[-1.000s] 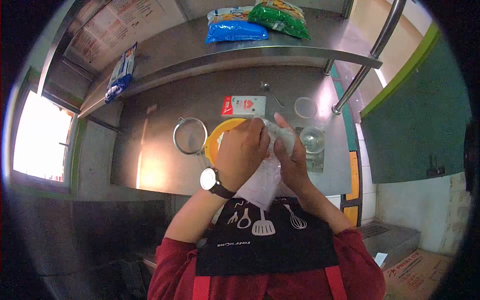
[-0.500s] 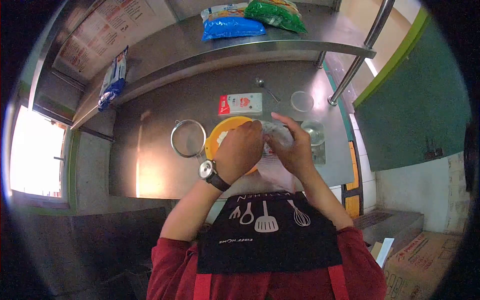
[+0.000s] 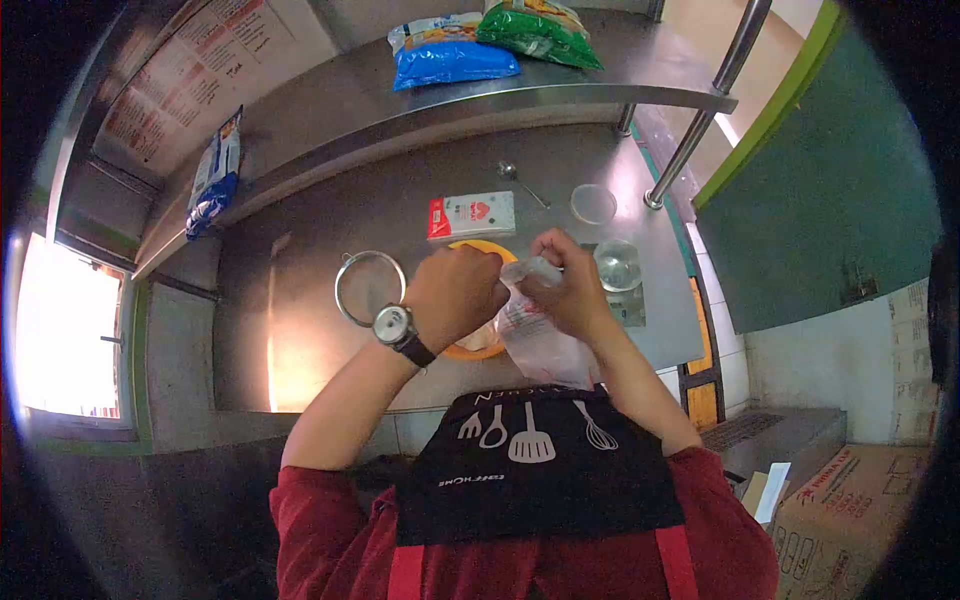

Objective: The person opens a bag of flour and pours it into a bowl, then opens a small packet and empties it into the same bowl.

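A translucent plastic bag (image 3: 545, 345) with faint red print hangs between my hands, its top bunched. My right hand (image 3: 568, 290) is closed on the gathered top of the bag. My left hand (image 3: 455, 292), with a watch on its wrist, is closed beside the bag's upper left edge; its fingertips are hidden, so what they hold cannot be made out. Behind and below my left hand sits an orange bowl (image 3: 478, 350), largely covered, with something pale inside.
A strainer (image 3: 371, 288) lies left of the bowl. Beyond are a red-and-white packet (image 3: 471, 215), a spoon (image 3: 527, 187), a clear lid (image 3: 593, 204) and a clear container (image 3: 618, 266). A metal shelf (image 3: 440, 105) holds blue (image 3: 455, 62) and green (image 3: 540, 35) bags.
My right hand has closed around the bag's top, which is now bunched. My left hand has shifted a little left, and the view has moved slightly.
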A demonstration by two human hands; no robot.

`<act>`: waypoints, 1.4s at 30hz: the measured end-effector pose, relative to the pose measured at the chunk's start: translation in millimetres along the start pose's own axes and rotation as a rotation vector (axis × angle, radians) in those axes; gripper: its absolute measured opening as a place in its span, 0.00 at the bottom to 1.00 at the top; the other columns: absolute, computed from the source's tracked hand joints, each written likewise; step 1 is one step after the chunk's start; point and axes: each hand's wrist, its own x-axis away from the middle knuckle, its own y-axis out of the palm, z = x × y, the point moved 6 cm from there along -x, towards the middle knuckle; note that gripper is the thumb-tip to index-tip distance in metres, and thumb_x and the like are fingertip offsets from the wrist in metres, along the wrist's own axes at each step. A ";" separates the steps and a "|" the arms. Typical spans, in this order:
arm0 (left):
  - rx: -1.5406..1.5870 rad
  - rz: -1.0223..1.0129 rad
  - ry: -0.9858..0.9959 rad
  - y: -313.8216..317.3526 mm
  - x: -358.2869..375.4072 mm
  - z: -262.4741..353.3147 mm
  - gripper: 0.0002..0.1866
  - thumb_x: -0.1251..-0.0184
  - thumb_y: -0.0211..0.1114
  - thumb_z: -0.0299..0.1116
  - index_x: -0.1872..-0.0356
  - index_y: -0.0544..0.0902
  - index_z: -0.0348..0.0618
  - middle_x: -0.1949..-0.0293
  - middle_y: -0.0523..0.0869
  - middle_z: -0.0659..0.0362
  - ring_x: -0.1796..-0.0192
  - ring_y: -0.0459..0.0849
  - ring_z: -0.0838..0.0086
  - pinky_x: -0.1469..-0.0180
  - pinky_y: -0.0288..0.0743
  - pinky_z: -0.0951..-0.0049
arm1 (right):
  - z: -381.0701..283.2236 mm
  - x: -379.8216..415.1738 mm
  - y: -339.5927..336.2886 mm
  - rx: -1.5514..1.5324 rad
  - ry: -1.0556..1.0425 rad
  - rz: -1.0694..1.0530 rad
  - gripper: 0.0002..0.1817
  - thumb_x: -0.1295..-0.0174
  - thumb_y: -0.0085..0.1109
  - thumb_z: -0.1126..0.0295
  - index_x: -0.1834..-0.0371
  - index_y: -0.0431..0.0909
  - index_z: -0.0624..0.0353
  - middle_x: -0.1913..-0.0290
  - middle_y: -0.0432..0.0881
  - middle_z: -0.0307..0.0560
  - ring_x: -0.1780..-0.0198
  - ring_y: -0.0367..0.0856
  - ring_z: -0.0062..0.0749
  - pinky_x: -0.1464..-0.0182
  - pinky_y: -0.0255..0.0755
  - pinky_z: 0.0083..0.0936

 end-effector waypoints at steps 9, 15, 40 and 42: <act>0.176 0.506 0.689 -28.9 41.7 24.6 0.16 0.40 0.70 0.32 0.50 0.84 0.48 0.52 0.86 0.59 0.58 0.89 0.66 0.63 0.86 0.66 | -10.1 -9.3 -12.3 -0.516 0.344 -0.444 0.21 0.45 0.71 0.83 0.53 0.72 0.54 0.64 0.82 0.35 0.64 0.81 0.18 0.61 0.77 0.19; 0.072 0.391 0.681 -23.3 40.5 23.6 0.12 0.42 0.71 0.34 0.57 0.84 0.47 0.53 0.85 0.58 0.54 0.87 0.65 0.62 0.87 0.67 | -9.8 -11.5 -5.0 -0.487 0.318 -0.644 0.24 0.45 0.73 0.82 0.48 0.75 0.54 0.55 0.84 0.36 0.53 0.80 0.18 0.50 0.76 0.21; 0.868 0.207 0.721 -14.2 64.7 15.3 0.24 0.55 0.86 0.36 0.81 0.72 0.44 0.76 0.77 0.60 0.71 0.77 0.64 0.59 0.72 0.63 | -15.9 6.8 46.9 -0.648 0.212 -1.127 0.26 0.51 0.79 0.77 0.50 0.76 0.56 0.52 0.84 0.36 0.48 0.79 0.19 0.46 0.75 0.24; 0.950 0.186 0.684 -11.7 68.5 15.3 0.24 0.55 0.86 0.34 0.82 0.71 0.45 0.78 0.76 0.61 0.73 0.76 0.65 0.58 0.72 0.64 | -19.0 6.7 50.4 -0.600 0.157 -1.128 0.27 0.53 0.79 0.77 0.50 0.76 0.56 0.53 0.84 0.35 0.47 0.79 0.19 0.45 0.74 0.25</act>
